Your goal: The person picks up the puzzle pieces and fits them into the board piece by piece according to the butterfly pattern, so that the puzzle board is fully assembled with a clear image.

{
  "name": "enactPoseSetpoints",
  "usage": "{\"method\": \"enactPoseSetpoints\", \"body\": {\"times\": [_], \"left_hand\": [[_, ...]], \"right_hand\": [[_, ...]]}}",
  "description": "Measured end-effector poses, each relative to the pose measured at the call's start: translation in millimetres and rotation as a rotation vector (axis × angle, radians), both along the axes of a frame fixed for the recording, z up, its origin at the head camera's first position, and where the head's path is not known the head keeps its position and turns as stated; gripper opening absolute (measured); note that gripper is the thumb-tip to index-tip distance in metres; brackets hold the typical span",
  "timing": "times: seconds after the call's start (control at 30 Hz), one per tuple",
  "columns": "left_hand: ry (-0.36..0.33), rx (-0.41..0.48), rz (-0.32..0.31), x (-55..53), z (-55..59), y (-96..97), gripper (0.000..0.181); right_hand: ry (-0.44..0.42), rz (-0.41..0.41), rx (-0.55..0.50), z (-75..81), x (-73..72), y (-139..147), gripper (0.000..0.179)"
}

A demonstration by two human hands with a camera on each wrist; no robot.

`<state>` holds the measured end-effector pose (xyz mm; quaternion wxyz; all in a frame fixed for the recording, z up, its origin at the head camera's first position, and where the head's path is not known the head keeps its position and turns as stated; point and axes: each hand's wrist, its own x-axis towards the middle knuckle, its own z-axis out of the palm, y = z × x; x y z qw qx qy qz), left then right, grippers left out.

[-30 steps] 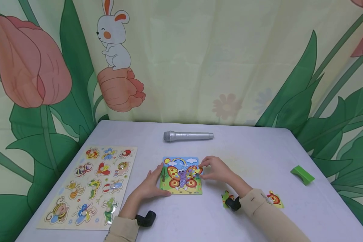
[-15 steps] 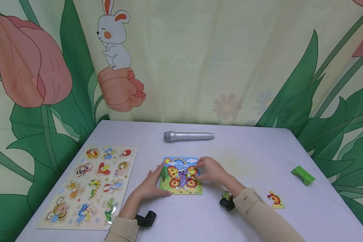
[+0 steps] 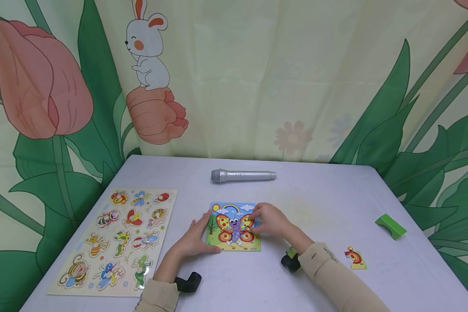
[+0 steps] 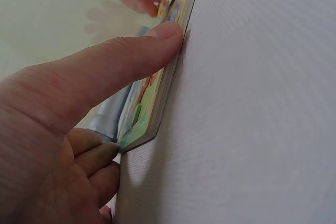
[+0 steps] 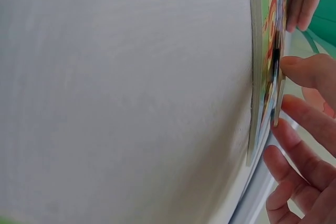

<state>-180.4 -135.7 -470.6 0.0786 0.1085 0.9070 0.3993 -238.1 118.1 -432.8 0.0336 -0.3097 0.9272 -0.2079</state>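
A small square butterfly puzzle board (image 3: pixel 234 247) lies mid-table. My left hand (image 3: pixel 193 238) holds its left side, with the thumb (image 4: pixel 149 45) along the near edge and the fingers at the left edge. Over the board's right part, my right hand (image 3: pixel 272 221) pinches a thin puzzle piece (image 5: pixel 278 100) between thumb and fingers. In the right wrist view this piece is slightly tilted and partly raised off the board's face. A green puzzle piece (image 3: pixel 291 251) is mostly hidden behind the right wrist's black camera.
Farther right lie a red-and-yellow puzzle piece (image 3: pixel 355 258) and a green arched block (image 3: pixel 391 226). A silver toy microphone (image 3: pixel 243 175) lies behind the board. At left is a large peg puzzle (image 3: pixel 115 238) with insect pictures. A printed curtain (image 3: pixel 296 86) hangs behind the table.
My right hand has moved left with the pinched piece, from the board's right edge to over the butterfly's upper right wing. The left hand has stayed put.
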Motion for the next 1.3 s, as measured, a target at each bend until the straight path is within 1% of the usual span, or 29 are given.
{"method": "enactPoseSetpoints", "body": {"times": [0.33, 0.47, 0.7, 0.83, 1.0, 1.3], "left_hand": [[0.002, 0.0, -0.003, 1.2, 1.6, 0.1, 0.113], [0.001, -0.004, -0.005, 1.5, 2.0, 0.3, 0.113], [-0.009, -0.006, 0.004, 1.5, 2.4, 0.2, 0.113], [-0.013, -0.006, 0.008, 1.8, 3.0, 0.3, 0.112], [-0.01, -0.006, 0.006, 1.8, 3.4, 0.2, 0.112], [-0.007, -0.014, 0.002, 1.7, 4.6, 0.0, 0.112]], "right_hand": [[-0.034, -0.023, 0.02, -0.6, 0.3, -2.4, 0.029], [-0.031, -0.023, 0.028, -0.6, 0.4, -3.2, 0.029], [-0.043, -0.036, 0.066, -1.7, 0.2, -5.4, 0.027], [-0.038, -0.044, 0.094, -1.2, 0.3, -6.0, 0.029], [-0.031, -0.023, 0.14, -0.1, 0.4, -7.0, 0.035], [-0.03, 0.025, 0.162, 0.6, 0.5, -8.0, 0.028]]}}
